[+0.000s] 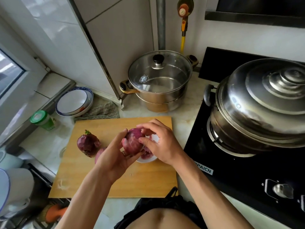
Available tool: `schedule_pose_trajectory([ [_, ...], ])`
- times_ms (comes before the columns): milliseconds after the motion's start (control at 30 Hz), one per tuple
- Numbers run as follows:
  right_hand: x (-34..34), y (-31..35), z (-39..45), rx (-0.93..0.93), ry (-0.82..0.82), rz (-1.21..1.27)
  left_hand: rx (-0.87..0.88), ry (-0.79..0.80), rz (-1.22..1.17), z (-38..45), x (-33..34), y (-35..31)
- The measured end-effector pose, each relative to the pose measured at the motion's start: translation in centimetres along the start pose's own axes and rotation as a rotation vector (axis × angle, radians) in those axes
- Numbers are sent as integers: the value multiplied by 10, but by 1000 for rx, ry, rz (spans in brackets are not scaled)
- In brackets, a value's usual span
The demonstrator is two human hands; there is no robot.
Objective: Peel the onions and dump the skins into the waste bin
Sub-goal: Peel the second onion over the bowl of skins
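Over a wooden cutting board [102, 176] on the pale marble desk [183, 119], the left hand [113, 156] has its grip curled round a red onion [133, 140], while the right hand [162, 142] pinches its skin. An unpeeled onion [88, 143] sits on the board; a glass-lidded steamer pot [159, 81] stands behind, a black gas stove [247, 162] to the right.

Matt wood cutting board [102, 172] on pale glossy stone-look bench [186, 123], shiny steel pot [158, 100] w/ glass lid [159, 71] far, polished steel steamer lid [270, 96] right, glossy black hob [231, 162], rough knit cloth [102, 111] left.
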State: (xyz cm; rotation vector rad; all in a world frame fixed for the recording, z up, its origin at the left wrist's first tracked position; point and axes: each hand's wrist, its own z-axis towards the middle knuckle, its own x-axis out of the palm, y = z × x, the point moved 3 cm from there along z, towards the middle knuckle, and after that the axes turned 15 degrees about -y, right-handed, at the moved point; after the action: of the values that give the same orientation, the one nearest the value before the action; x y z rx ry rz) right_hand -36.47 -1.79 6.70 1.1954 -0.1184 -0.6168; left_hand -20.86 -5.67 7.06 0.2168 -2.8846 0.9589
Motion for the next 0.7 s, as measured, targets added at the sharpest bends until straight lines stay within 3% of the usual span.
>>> schedule_pose_trajectory([
  [500,0,-2,1,76,-132,30,45,15,34,6,7,-13],
  [700,-1,-5,0,140,-91,46,42,41,29,5,7,-8],
])
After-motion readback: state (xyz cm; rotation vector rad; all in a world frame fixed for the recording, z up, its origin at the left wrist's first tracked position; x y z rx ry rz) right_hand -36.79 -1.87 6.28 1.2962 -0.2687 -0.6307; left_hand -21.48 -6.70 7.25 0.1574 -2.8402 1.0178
